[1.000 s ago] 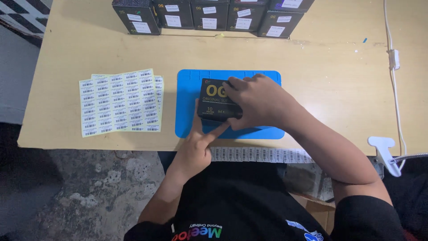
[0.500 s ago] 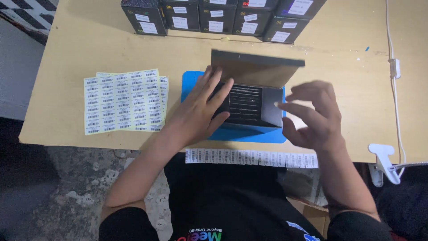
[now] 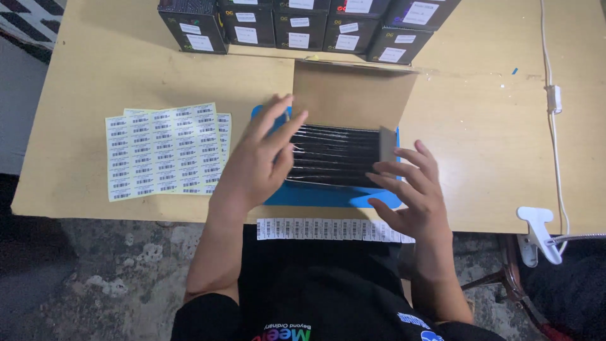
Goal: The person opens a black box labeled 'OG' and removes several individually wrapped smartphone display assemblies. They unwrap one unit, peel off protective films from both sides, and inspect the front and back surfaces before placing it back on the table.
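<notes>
1. Bare fingers spread wide on the left hand (image 3: 262,155). It holds nothing. Its fingertips sit at the left end of the box (image 3: 338,155), just touching or almost touching; I cannot tell which.
2. Right hand (image 3: 410,192) is also open wide and holds nothing. Its fingers sit by the right end of the box, near the small side flap (image 3: 387,144) that stands up there.
3. Brown lid (image 3: 350,95) of the box is already up and leans back, away from the person. So the opening part looks done.
4. Inside the box lie dark, shiny packs in rows. They look like they are all in place; none is out on the table (image 3: 492,139). Taking things out, or adding to them, looks not yet begun.
5. Under the box is a blue mat (image 3: 328,196). The box sits in the middle of it.
6. Left of the box lie yellow sheets of stickers (image 3: 164,151), flat on the table. They look full.
7. Below the box, at the table edge near the person, lies a long strip of stickers (image 3: 328,229).
8. Behind the box stands a row of shut black boxes (image 3: 303,25), each with a white sticker on it.
9. Right of the box runs a white cord (image 3: 555,101), with a white clamp (image 3: 540,230) at the table edge.
</notes>
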